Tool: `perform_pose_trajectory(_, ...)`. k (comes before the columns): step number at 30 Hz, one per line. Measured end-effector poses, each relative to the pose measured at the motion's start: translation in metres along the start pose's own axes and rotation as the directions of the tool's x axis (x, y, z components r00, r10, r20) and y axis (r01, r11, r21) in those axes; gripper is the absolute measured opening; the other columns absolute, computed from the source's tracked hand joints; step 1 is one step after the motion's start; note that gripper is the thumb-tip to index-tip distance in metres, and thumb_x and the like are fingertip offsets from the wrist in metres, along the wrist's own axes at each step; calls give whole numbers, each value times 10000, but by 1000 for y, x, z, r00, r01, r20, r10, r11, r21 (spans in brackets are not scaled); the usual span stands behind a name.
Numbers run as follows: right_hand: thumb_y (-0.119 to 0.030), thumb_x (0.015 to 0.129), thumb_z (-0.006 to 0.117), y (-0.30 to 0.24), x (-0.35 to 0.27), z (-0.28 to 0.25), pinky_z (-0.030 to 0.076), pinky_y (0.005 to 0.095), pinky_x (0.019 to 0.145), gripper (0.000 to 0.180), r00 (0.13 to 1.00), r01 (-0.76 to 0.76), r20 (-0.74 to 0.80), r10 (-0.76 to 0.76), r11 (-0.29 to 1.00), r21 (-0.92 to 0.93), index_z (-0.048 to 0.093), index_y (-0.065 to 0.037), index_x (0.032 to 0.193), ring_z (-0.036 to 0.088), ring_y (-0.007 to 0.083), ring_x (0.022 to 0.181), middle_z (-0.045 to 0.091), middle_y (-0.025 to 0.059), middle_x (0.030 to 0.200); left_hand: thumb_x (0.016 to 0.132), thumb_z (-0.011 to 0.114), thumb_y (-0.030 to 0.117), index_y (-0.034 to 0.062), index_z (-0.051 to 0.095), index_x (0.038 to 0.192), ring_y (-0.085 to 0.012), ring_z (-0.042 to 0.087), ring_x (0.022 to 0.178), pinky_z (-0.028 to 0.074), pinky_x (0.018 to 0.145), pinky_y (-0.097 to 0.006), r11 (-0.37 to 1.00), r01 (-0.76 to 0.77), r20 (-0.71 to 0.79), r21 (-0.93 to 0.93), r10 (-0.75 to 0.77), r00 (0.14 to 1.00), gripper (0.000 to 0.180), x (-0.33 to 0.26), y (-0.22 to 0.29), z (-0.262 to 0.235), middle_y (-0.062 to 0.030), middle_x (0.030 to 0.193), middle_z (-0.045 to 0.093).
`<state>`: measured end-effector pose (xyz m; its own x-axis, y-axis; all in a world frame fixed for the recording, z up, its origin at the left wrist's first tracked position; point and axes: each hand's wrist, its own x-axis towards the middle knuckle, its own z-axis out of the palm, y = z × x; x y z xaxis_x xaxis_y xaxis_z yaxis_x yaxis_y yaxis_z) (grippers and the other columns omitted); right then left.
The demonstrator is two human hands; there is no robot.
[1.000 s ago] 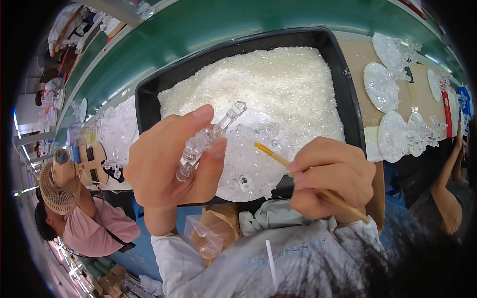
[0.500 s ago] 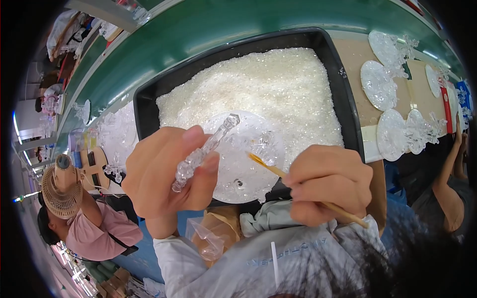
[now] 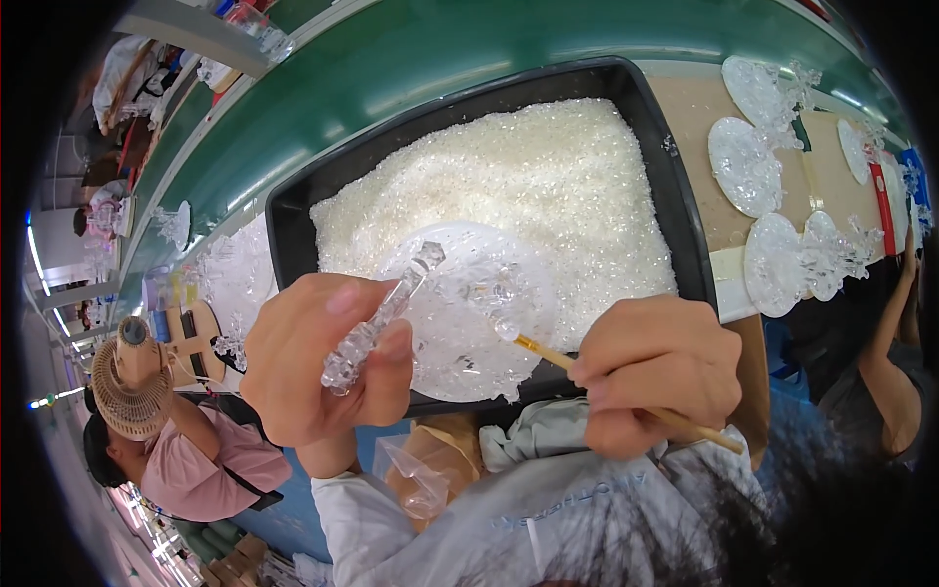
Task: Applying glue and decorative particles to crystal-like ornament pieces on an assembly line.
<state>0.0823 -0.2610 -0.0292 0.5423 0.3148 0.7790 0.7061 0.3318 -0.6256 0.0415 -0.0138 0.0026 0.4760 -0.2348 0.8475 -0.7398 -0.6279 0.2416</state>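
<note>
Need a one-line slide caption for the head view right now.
Left hand grips a clear faceted rod; right hand points a thin stick over a tray.

A long green conveyor belt (image 3: 411,68) ran across the top of the view, bending with the lens. Beside it lay a tan surface (image 3: 699,122). At the left, a small beige fan (image 3: 127,391) stood near a seated person in a pink shirt (image 3: 201,474). Farther left, a bright strip of light (image 3: 34,269) showed along the workshop's edge. Blue flooring (image 3: 279,523) appeared below.
</note>
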Motion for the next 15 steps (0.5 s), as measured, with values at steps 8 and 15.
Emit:
perform_pose_trajectory(8, 34, 568, 673, 2, 1, 4, 487, 274, 435, 171, 995, -28, -92, 26, 999, -27, 625, 14, 730, 606, 205, 531, 626, 119, 710, 728, 661, -45, -108, 582, 1088, -263, 640, 550, 511, 512, -314, 998, -59, -11, 21, 60, 998, 374, 2, -1, 1, -174, 700, 666)
perform_pose_trajectory(15, 51, 565, 669, -2, 4, 2, 494, 278, 447, 185, 996, -52, -70, 49, 998, -41, 623, 18, 741, 606, 207, 536, 623, 118, 718, 722, 665, -45, -107, 587, 1081, -262, 640, 548, 515, 515, -318, 1000, -29, -18, 8, 29, 999, 373, 4, 0, 1, -171, 700, 666)
